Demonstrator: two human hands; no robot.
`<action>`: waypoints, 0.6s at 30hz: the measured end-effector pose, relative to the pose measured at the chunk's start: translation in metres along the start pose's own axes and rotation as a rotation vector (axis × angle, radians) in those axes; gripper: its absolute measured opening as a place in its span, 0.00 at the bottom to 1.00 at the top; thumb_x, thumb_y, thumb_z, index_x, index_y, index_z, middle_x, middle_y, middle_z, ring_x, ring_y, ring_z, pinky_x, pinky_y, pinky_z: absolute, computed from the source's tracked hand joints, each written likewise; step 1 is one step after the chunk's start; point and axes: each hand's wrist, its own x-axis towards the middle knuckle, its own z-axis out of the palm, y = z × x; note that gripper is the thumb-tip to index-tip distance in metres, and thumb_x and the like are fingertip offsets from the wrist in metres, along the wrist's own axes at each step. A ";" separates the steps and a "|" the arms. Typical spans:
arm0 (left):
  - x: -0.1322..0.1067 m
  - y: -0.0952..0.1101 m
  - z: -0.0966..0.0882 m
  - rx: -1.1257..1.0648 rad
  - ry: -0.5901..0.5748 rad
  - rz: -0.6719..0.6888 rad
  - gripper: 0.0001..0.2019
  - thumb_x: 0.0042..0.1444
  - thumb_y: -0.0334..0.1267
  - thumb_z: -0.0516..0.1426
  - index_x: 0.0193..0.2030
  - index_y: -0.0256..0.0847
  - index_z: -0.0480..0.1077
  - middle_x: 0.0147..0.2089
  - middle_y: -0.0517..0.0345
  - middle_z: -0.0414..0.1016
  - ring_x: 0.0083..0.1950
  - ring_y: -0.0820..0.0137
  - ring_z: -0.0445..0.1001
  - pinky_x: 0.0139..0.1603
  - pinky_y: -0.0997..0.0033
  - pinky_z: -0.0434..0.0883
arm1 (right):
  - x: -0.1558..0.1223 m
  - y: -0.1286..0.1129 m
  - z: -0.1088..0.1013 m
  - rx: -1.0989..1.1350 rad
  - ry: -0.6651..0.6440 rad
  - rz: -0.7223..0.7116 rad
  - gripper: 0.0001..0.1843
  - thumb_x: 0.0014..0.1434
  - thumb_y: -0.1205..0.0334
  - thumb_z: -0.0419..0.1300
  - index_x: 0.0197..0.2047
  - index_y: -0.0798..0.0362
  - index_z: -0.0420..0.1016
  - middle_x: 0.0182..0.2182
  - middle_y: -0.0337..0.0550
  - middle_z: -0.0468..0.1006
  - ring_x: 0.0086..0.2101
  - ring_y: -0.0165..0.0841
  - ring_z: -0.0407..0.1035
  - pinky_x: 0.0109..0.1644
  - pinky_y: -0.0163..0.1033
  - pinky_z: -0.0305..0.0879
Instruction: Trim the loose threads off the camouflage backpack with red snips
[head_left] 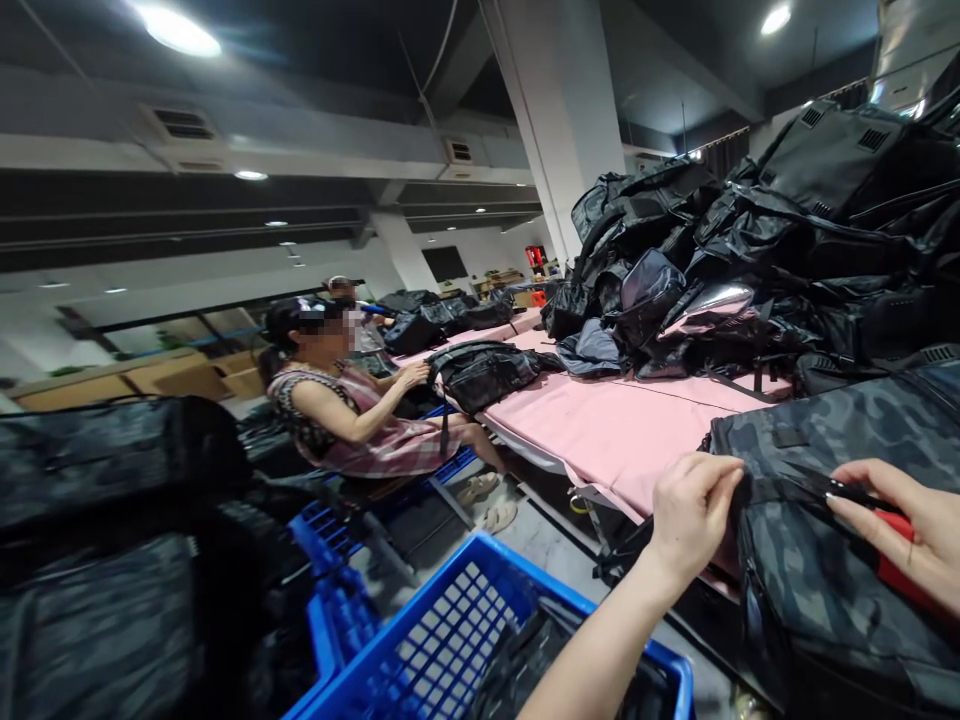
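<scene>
Camouflage backpack [840, 560] sits at the near right end of the pink table [600, 430], and we have it in both hands. Our left hand [694, 510] closes in a pinch on the fabric edge, holding it taut. Our right hand [904, 530] grips a red-handled tool [896, 575], its dark tip laid against the seam. We judge this a trimming step; next calls for steady tension. Blue crate [450, 640] waits below, a seated co-worker [337, 410] handles another bag, black bags [750, 250] heap behind.
</scene>
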 end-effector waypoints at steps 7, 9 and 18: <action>0.008 0.013 -0.004 0.422 -0.244 0.264 0.08 0.66 0.40 0.58 0.42 0.43 0.79 0.37 0.57 0.81 0.37 0.68 0.77 0.40 0.70 0.74 | -0.008 0.007 -0.002 -0.017 -0.010 0.026 0.32 0.57 0.23 0.50 0.45 0.41 0.74 0.31 0.36 0.80 0.27 0.36 0.74 0.31 0.37 0.70; 0.010 0.020 -0.005 0.575 -0.307 0.348 0.07 0.66 0.37 0.58 0.39 0.41 0.77 0.35 0.58 0.78 0.35 0.68 0.75 0.38 0.69 0.73 | -0.009 0.001 -0.002 -0.001 -0.011 0.024 0.33 0.56 0.22 0.50 0.43 0.41 0.74 0.27 0.35 0.78 0.23 0.35 0.72 0.28 0.37 0.69; -0.003 0.015 0.003 0.562 -0.025 0.510 0.09 0.63 0.27 0.52 0.33 0.39 0.68 0.30 0.56 0.73 0.32 0.69 0.72 0.34 0.70 0.70 | -0.012 -0.003 -0.002 -0.067 0.019 -0.094 0.29 0.60 0.27 0.50 0.42 0.42 0.75 0.27 0.32 0.79 0.22 0.32 0.71 0.27 0.33 0.69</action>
